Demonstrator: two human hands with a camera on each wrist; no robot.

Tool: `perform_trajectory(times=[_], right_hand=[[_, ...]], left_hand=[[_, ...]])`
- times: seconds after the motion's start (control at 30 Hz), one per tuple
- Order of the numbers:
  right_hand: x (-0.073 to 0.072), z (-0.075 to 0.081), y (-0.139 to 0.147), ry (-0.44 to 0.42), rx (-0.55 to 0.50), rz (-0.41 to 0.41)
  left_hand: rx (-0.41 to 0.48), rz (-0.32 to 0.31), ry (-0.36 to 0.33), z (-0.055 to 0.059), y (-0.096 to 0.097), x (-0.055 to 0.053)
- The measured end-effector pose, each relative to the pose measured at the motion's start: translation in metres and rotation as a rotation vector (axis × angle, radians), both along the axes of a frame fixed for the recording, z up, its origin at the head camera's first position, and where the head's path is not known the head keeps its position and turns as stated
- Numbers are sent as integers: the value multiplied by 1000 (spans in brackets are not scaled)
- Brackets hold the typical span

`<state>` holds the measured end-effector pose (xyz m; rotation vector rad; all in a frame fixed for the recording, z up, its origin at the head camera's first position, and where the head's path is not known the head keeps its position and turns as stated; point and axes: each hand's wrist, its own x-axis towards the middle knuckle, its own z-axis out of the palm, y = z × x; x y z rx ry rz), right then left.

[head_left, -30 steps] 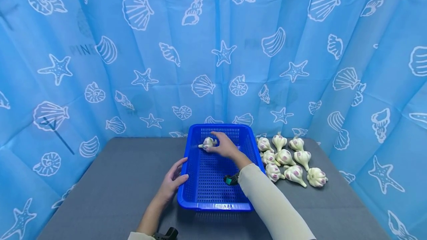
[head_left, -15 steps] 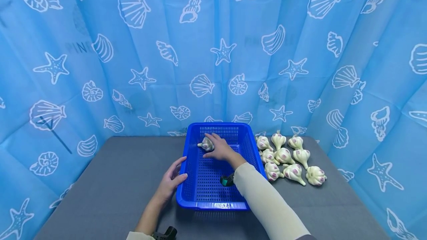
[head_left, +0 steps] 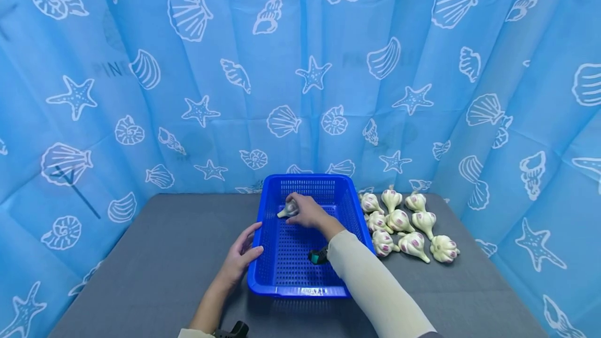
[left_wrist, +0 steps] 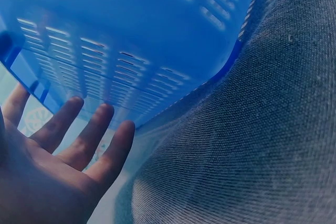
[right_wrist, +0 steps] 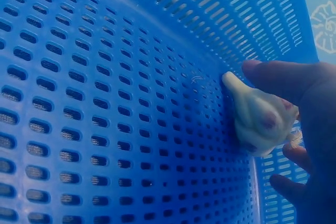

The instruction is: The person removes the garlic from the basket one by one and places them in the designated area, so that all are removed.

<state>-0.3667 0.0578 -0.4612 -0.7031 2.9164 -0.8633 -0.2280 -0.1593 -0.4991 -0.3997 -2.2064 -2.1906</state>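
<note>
A blue perforated plastic basket stands on the grey tabletop. Inside it, near the far left corner, lies a garlic bulb with its stem pointing left. My right hand reaches into the basket and has thumb and fingers around the bulb. In the right wrist view, the thumb lies over one side of the garlic bulb and fingertips are on the other. My left hand rests against the basket's left rim. Its fingers look fairly straight beside the slotted outer wall in the left wrist view.
Several more garlic bulbs lie in loose rows on the table right of the basket. A blue curtain with white shell prints hangs behind the table. Grey cloth covers the tabletop.
My right hand spread off the garlic bulb, then closed around it again. The bulb has turned a little, its stem now lower on the left. The left hand stays at the rim.
</note>
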Motion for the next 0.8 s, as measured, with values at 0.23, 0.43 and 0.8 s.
perform_trajectory(times=[0.23,0.43,0.8], right_hand=[[5,6,1,19,41,3],[4,3,0,-46,97,34],[6,11,3,-113,-2,40]], left_hand=[[19,-1,-1,-1,-1,0],[-9,3,0,2,-1,1],[4,-13,4,1,-1,0]])
